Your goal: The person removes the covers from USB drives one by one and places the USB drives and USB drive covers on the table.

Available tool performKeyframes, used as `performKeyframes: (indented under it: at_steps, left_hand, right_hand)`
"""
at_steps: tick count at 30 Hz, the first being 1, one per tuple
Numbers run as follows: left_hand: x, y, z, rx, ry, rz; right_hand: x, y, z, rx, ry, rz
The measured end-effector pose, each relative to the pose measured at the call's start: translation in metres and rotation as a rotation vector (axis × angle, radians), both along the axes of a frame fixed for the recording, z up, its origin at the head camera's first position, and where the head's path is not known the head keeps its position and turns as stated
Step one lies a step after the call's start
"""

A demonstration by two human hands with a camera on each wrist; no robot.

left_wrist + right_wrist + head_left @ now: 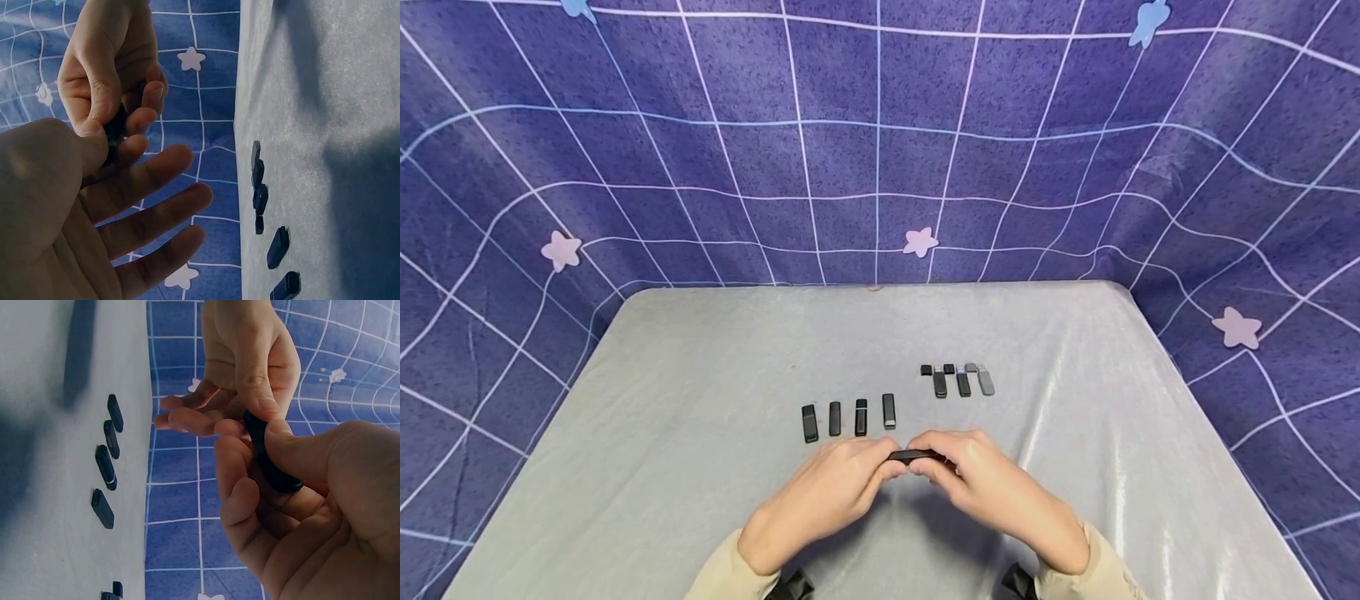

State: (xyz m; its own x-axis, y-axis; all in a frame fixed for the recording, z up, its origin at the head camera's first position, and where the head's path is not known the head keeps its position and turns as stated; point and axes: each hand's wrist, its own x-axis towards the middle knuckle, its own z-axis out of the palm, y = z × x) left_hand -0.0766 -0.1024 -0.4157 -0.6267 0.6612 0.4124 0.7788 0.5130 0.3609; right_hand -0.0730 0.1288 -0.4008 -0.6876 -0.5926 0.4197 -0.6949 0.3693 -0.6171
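Note:
Both hands meet above the near part of the table and pinch one black USB flash drive point(913, 455) between them. My left hand point(831, 487) has thumb and index finger on its left end, the other fingers spread out in the left wrist view. Around the right end, the thumb and curled fingers of my right hand point(996, 487) grip it. In the right wrist view most of the drive's dark, rounded body point(269, 459) shows. The fingertips hide parts of it, and I cannot tell whether its cap is on.
Beyond the hands, several dark USB drives point(861, 417) lie in a row on the grey-covered table point(700, 367). Farther right lie three uncapped drives point(963, 383), with their small caps point(927, 370) beside them. A purple grid-patterned curtain point(850, 158) surrounds the table's back and sides.

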Motion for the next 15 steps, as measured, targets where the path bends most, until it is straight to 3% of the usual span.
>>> performKeyframes:
  at_steps: [15]
  left_hand:
    - [-0.0014,-0.0001,0.0002,-0.009,-0.024,-0.015]
  right_hand:
    - [-0.0001,0.0022,0.0005,0.02,-0.005,0.012]
